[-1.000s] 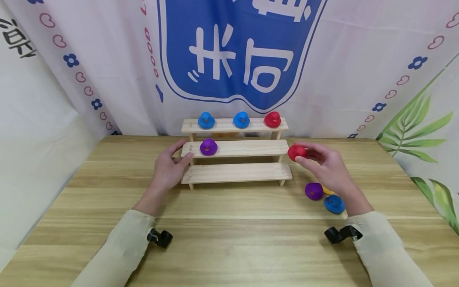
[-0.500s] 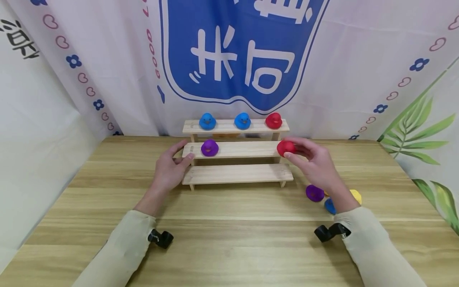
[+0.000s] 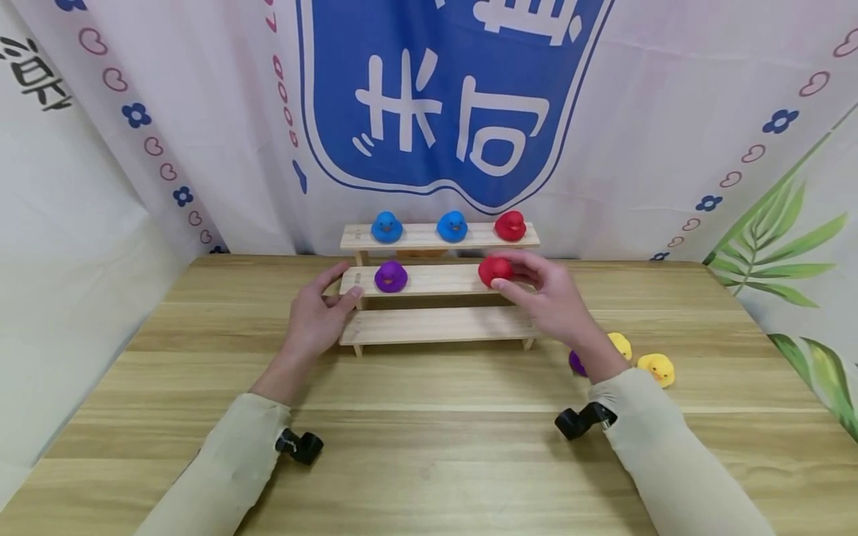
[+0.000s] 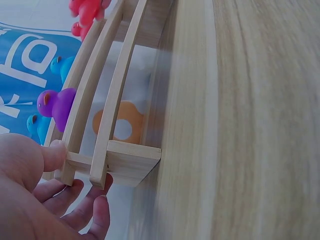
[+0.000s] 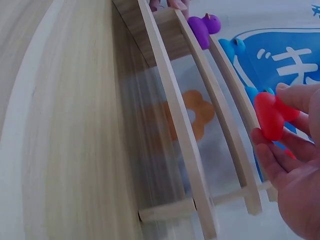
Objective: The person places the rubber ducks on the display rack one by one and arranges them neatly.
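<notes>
Red duck (image 3: 492,272) | smooth, rounded body | pinched in right grip (image 3: 548,295)

- A printed curtain (image 3: 241,149) is hanging behind the table (image 3: 429,454).
- A white backdrop (image 3: 67,246) is flanking the left edge.
- Leaf prints (image 3: 814,233) are showing beyond the right edge.

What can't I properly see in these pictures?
Head view: rightmost purple duck, partly hidden behind the right forearm.
Head view: held red duck, partly covered by the right hand.
Head view: topmost white lettering, cut off by the top edge.
Right wrist view: left hand, mostly cut off by the top edge.
</notes>
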